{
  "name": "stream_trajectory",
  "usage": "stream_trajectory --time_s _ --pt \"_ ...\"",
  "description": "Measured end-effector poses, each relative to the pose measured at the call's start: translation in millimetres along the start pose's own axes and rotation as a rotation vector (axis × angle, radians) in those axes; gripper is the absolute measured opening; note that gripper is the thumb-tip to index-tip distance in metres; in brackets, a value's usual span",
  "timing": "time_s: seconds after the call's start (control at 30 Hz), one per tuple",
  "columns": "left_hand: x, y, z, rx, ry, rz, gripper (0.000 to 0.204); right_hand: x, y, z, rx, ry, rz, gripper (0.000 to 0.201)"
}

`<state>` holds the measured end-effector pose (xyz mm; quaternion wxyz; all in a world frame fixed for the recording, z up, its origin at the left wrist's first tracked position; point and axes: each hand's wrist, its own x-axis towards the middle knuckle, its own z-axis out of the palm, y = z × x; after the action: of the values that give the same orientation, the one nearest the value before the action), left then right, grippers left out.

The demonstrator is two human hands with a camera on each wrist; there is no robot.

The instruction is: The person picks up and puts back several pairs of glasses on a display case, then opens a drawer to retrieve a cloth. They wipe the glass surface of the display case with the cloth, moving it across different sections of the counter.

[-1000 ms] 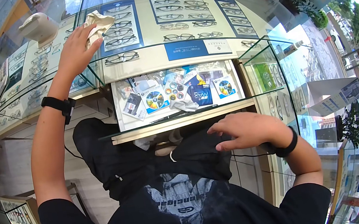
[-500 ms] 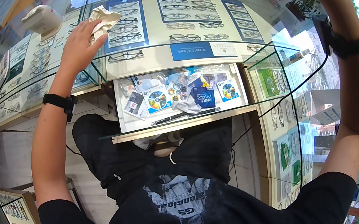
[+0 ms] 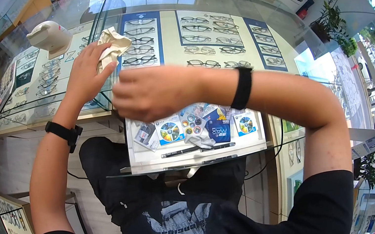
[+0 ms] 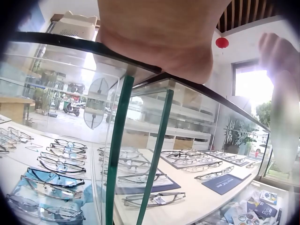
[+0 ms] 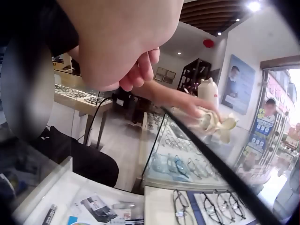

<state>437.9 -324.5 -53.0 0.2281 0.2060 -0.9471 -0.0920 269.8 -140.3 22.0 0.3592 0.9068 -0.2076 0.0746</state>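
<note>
My left hand (image 3: 86,77) is on the glass counter top at the far left, holding a crumpled cream cloth (image 3: 116,43) between fingers and thumb. The cloth also shows under that hand in the right wrist view (image 5: 220,124). My right hand (image 3: 155,92), blurred, hangs in front of the counter over the back of an open drawer (image 3: 147,160). Its fingers are loosely curled, and nothing shows in them. Beneath the glass lie rows of eyeglasses (image 3: 138,50), some on blue-edged boards.
The drawer holds leaflets, a blue packet (image 3: 220,130), a white crumpled piece (image 3: 200,140) and a dark pen (image 3: 174,154). A white rounded device (image 3: 49,37) stands at the left on the counter. Glass panel edges (image 4: 119,140) rise near the left hand. A black cable (image 3: 280,143) hangs at the right.
My right hand rose from beside the drawer to the upper right, then swung left and down over the drawer. The left hand stays on the cloth. The head view has tilted slightly.
</note>
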Motion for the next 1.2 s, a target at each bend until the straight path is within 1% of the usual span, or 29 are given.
stream_trajectory --time_s 0.07,0.1,0.17,0.2,0.27,0.3,0.37,0.4,0.47,0.5,0.57,0.6,0.7,0.77,0.8,0.87,0.93,1.0,1.07,1.13,1.17,1.2 --pt "0 3 -1 0.013 0.01 -0.001 0.054 -6 -46 30 0.143 0.002 -0.066 0.014" --pt "0 4 -2 0.012 -0.004 -0.012 0.054 -11 -65 47 0.257 0.029 -0.067 0.014" --pt "1 5 -3 0.008 -0.017 -0.025 0.054 -23 -94 71 0.378 0.027 -0.007 0.012" --pt "2 7 -4 0.008 -0.017 -0.017 0.054 -31 -101 80 0.431 -0.012 0.019 0.013" --pt "4 10 -7 0.009 -0.022 -0.023 0.053 -51 -110 103 0.469 0.024 0.103 0.011" --pt "4 9 -6 0.011 -0.034 -0.038 0.053 -62 -110 115 0.463 0.025 0.108 0.011" --pt "6 13 -9 0.009 -0.043 -0.043 0.054 -83 -96 127 0.51 0.096 0.273 0.014" --pt "6 14 -9 0.001 -0.056 -0.055 0.054 -93 -88 130 0.501 0.097 0.28 0.014" --pt "7 14 -8 0.018 -0.064 -0.055 0.056 -113 -65 132 0.436 0.049 0.447 0.015" --pt "8 16 -10 0.009 -0.087 -0.085 0.057 -124 -57 137 0.43 0.05 0.455 0.015" --pt "11 19 -13 0.002 -0.132 -0.123 0.058 -145 -42 149 0.286 0.018 0.615 0.016" --pt "12 20 -13 0.004 -0.138 -0.115 0.058 -158 -32 152 0.283 0.02 0.625 0.016" --pt "12 21 -12 0.004 -0.14 -0.12 0.058 -195 -3 156 0.19 0.007 0.701 0.016" --pt "12 21 -10 0.034 -0.115 -0.128 0.057 -212 5 158 0.122 0.042 0.849 0.017" --pt "12 20 -9 0.031 -0.125 -0.118 0.057 -217 0 157 0.12 0.037 0.862 0.017" --pt "12 19 -8 0.038 -0.118 -0.127 0.057 -215 -7 148 0.134 -0.04 0.893 0.015" --pt "14 23 -10 0.02 -0.138 -0.125 0.056 -205 -25 141 0.157 -0.024 0.889 0.013" --pt "14 23 -12 0.005 -0.145 -0.118 0.056 -193 -39 134 0.296 -0.119 0.851 0.011" --pt "11 19 -9 0.07 -0.122 -0.106 0.056 -184 -51 126 0.322 -0.134 0.863 0.009" --pt "14 22 -11 0.05 -0.135 -0.098 0.055 -173 -69 120 0.535 -0.3 0.85 0.014" --pt "15 23 -13 0.042 -0.138 -0.089 0.055 -166 -80 109 0.547 -0.309 0.849 0.014" --pt "15 22 -13 0.036 -0.137 -0.091 0.055 -161 -87 97 0.719 -0.378 0.85 0.02"
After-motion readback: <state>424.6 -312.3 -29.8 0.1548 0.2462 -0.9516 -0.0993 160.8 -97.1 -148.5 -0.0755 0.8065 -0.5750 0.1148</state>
